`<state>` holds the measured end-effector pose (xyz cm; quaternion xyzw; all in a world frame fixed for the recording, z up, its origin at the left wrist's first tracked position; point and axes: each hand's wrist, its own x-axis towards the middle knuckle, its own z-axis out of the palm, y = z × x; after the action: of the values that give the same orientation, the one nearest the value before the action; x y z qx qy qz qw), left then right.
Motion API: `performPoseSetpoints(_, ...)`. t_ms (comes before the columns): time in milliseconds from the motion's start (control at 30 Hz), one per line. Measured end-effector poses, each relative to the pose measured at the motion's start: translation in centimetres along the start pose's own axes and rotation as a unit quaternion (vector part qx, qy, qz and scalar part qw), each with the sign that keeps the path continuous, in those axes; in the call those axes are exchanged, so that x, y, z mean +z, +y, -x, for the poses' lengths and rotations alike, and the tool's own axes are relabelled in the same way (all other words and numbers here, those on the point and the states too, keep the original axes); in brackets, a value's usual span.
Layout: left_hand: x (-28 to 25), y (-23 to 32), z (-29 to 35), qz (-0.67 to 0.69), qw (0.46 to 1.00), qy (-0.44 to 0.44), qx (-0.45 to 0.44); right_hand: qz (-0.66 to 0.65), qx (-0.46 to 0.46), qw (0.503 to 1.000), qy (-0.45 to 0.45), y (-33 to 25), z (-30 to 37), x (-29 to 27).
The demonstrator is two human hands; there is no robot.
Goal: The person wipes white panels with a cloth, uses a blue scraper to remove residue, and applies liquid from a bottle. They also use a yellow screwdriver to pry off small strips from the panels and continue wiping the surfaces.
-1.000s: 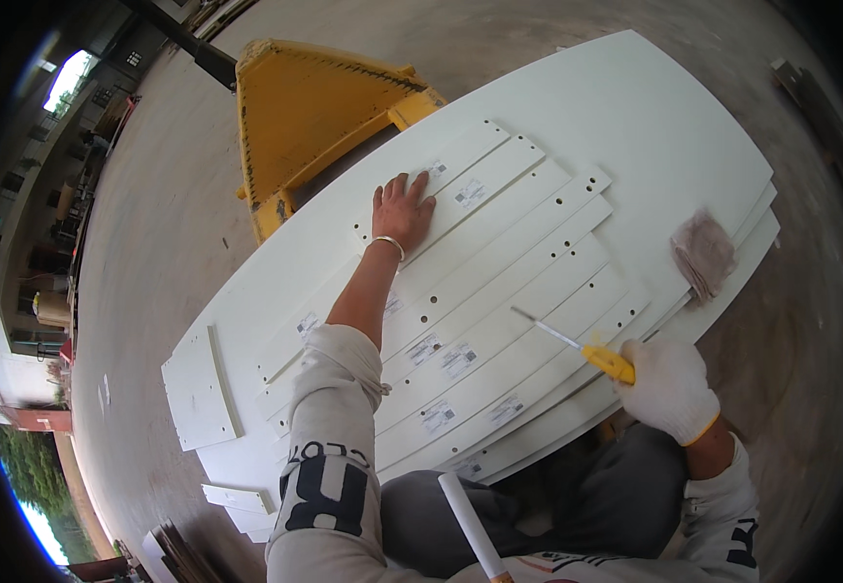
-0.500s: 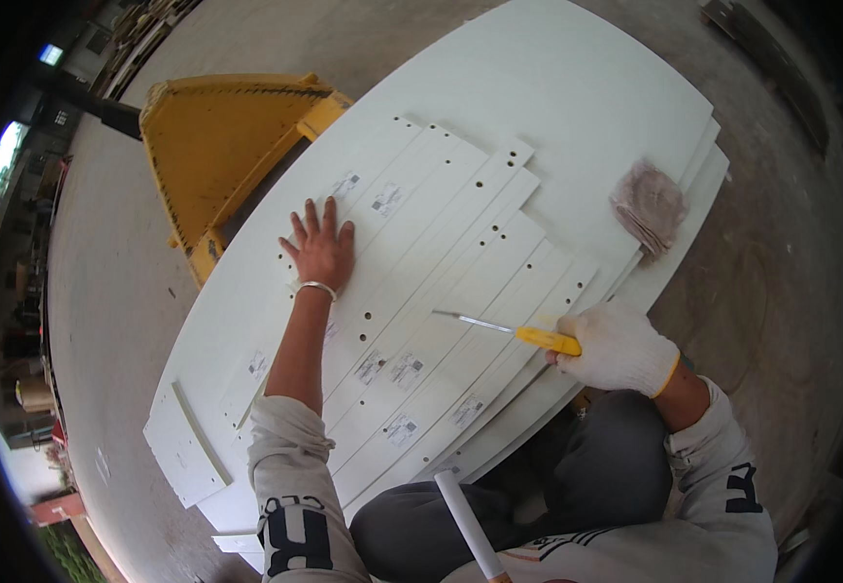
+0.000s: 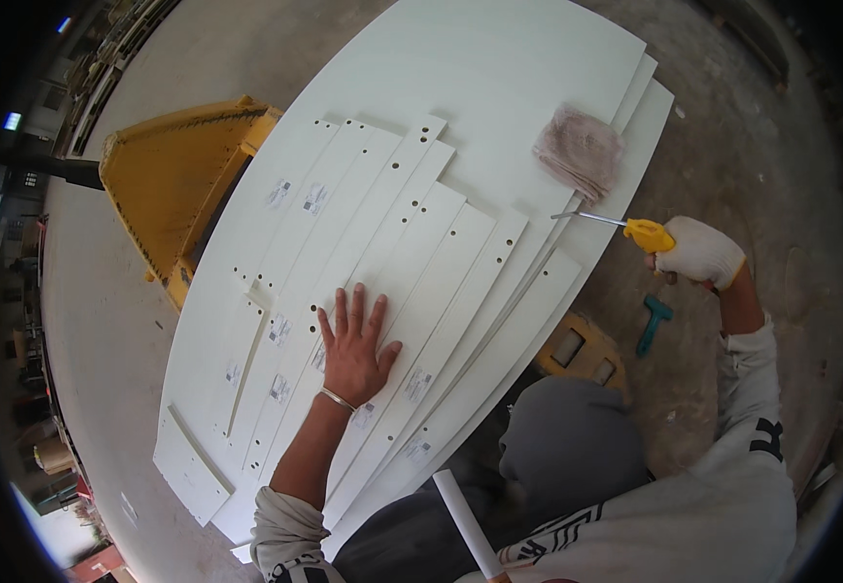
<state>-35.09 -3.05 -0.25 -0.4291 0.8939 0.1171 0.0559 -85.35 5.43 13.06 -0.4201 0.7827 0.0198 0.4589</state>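
Note:
My left hand (image 3: pixel 355 352) lies flat with fingers spread on several narrow white strips (image 3: pixel 412 282), side by side on a stack of larger white panels (image 3: pixel 480 68). The strips have drilled holes and printed labels. In a white knit glove, my right hand (image 3: pixel 703 255) is closed around the yellow handle of a tool (image 3: pixel 647 234) with a thin metal shaft bent at its tip. That hand is out past the stack's right edge, and the shaft points left over the panels. Just beyond the tip, a folded pinkish-brown cloth (image 3: pixel 580 148) rests on the stack.
A yellow steel pallet jack (image 3: pixel 164 170) stands left of the stack. On the concrete floor (image 3: pixel 732 146) at right lies a teal scraper (image 3: pixel 653 325). A yellow roller part (image 3: pixel 584 352) shows beside my knee. A short white board (image 3: pixel 191 464) sits at the near left corner.
My left hand has slid nearer and to the right across the strips. My right hand has carried the tool right and farther out, off the strips. The view has shifted too.

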Motion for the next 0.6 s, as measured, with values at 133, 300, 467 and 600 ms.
performPoseSetpoints(133, 0.7, 4.9, 5.4, -0.013, 0.996, -0.065, 0.053, -0.014, -0.089, 0.996, -0.022, 3.5, -4.9, -1.9)
performPoseSetpoints(300, 2.4, 4.6, 8.2, -0.086, 0.993, -0.074, 0.038, 0.034, -0.070, 0.995, -0.062, 2.1, -7.7, -3.0)
performPoseSetpoints(467, 1.1, 5.1, 8.3, -0.101, 0.988, -0.115, 0.026, -0.038, -0.067, 0.990, -0.121, 1.2, -7.0, -1.5)
performPoseSetpoints(600, 0.6, 5.6, 8.2, -0.093, 0.987, -0.129, 0.012, 0.029, -0.092, 0.991, -0.095, 1.5, -5.6, -0.5)
